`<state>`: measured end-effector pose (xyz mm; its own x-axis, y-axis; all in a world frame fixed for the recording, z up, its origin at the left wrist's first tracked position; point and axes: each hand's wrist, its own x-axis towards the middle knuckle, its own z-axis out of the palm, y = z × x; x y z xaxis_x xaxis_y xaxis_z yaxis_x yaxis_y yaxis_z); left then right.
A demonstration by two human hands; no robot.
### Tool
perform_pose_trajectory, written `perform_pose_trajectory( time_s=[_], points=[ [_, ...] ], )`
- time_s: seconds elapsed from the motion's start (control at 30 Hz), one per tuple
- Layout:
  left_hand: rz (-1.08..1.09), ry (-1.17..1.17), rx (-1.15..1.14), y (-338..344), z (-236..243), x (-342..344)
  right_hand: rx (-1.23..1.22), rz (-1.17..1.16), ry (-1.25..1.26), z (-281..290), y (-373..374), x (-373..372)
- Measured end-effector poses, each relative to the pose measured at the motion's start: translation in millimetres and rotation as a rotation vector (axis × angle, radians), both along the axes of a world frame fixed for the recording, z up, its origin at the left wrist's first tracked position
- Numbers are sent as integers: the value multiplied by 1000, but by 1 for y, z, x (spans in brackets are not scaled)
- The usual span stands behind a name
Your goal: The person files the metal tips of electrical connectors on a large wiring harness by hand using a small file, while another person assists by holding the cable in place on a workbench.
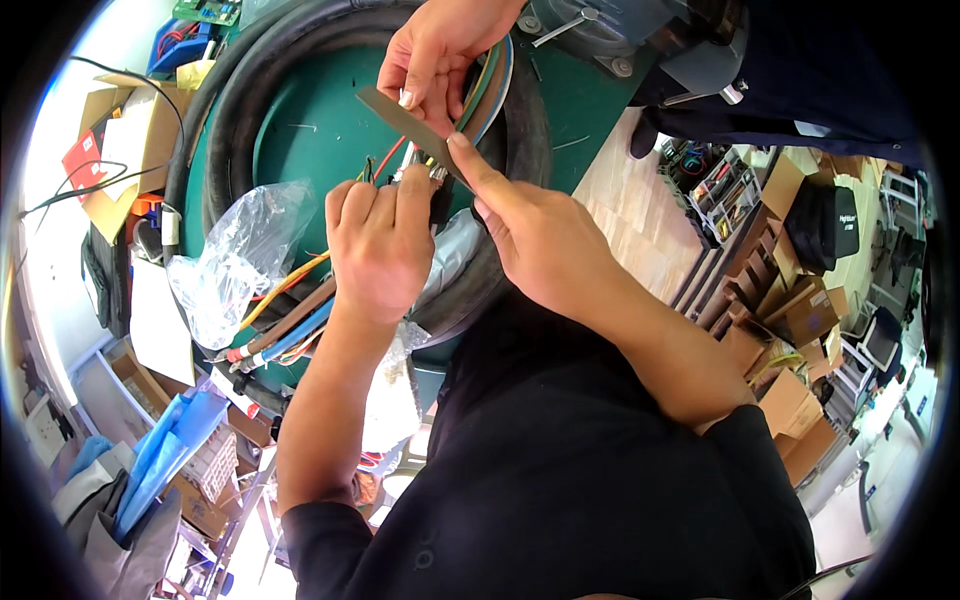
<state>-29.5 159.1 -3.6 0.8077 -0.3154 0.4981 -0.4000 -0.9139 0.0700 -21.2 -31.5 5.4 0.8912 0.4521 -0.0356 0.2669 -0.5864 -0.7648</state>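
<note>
My left hand (378,240) is closed in a fist over the green table, beside the ends of several thin coloured wires. A dark part and bare metal show past its fingers, but what lies inside the grip is hidden. To the right, my right hand (540,225) pinches the near end of a flat grey-brown strip (415,130), its index finger stretched along the strip. The strip slants up and left above the wires. A co-worker's hand (435,60) reaches in from the top, fingers curled at the strip's far end beside a bundle of coloured wires (492,90).
A thick black cable (225,110) lies coiled on the green table (310,125). Left of my hand are a clear plastic bag (240,260) and stripped cable ends (265,355). A grey machine (600,35) stands at the far right. Cardboard boxes (800,310) crowd the right side.
</note>
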Motion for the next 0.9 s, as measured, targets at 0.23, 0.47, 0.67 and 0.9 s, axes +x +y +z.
perform_pose_trajectory(
  time_s=[0.23, 0.47, 0.67, 0.9],
  points=[
    [23, -18, 15, 2, -2, -1, -103, 45, 105, 13, -37, -37],
    [-2, -33, 33, 2, -3, 1, 50, -13, -141, -6, 1, 7],
    [3, -54, 49, 2, 0, -1, -46, 26, 7, 8, -38, -35],
    [-9, -37, 54, 1, 0, 0, -7, 42, 64, 5, -3, 4]
  ],
)
